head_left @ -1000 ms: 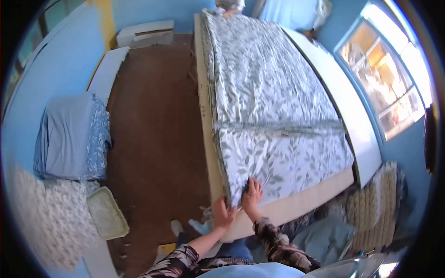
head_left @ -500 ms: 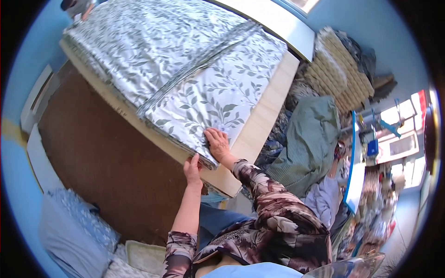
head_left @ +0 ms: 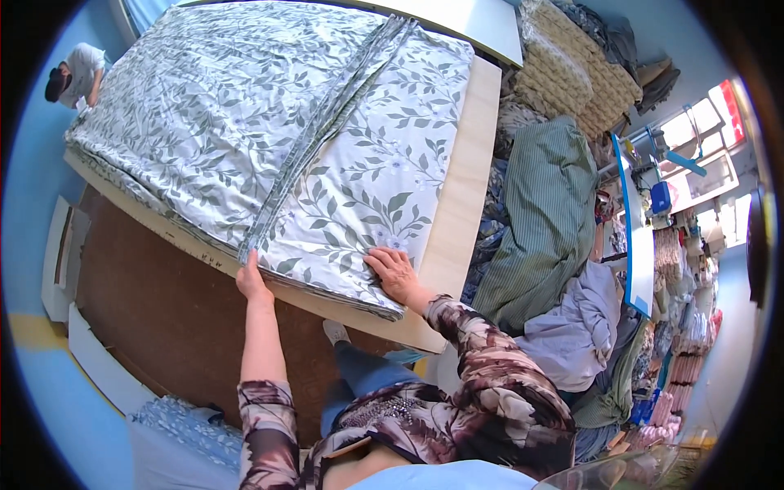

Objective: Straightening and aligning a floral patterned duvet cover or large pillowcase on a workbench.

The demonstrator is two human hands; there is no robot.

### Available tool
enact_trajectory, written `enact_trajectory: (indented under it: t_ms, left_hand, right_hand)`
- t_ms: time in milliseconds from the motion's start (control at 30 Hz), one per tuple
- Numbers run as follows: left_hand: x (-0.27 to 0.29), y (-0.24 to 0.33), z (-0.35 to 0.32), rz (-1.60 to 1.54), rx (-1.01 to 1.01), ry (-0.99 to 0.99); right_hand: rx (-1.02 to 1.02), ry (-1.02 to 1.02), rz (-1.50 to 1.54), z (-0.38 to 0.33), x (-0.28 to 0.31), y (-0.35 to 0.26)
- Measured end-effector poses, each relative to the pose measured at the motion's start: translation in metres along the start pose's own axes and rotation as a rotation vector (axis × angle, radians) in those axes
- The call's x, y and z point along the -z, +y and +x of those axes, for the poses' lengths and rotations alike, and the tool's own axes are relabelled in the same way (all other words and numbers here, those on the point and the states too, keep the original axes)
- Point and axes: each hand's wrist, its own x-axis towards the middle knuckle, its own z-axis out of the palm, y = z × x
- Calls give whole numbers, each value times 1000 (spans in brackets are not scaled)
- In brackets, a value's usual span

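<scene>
Layered white fabric [head_left: 237, 114] with grey-green leaves covers a large wooden table [head_left: 469, 171]. A gathered fold [head_left: 306, 151] runs across it, and to its right the stack lies flatter. My left hand [head_left: 255, 282] is closed on the fabric's near edge, where that fold ends; its fingertips are partly hidden. My right hand [head_left: 396, 273] lies palm down on the flat part near the front right corner, fingers stretched out and holding nothing.
Another person [head_left: 80, 73] stands at the far left corner of the table. Green striped cloth [head_left: 543, 212], grey-lilac cloth [head_left: 576, 327] and a quilted beige bundle [head_left: 563, 65] are heaped at the right. Beyond stands a blue-edged table [head_left: 635, 245]. Brown floor [head_left: 155, 286] lies at the left.
My left hand has moved left along the near edge to the end of the fold. My right hand stays on the fabric near the corner. The view has shifted, and the other person shows more fully.
</scene>
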Motion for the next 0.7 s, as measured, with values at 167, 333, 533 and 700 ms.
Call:
enact_trajectory:
  t_ms: [167,333,533,700]
  left_hand:
    - [10,42,39,-373,439,-145]
    - [-24,53,35,-141,486,-88]
    - [-4,17,64,57,259,-37]
    - [2,22,49,349,72,-97]
  right_hand:
    - [-202,37,-77,-10,-20,0]
    - [-510,293,-190,-55,0,-15]
    - [-662,128,-129,-43,7,-60]
    - [-389,17,-3,62,-25,-133]
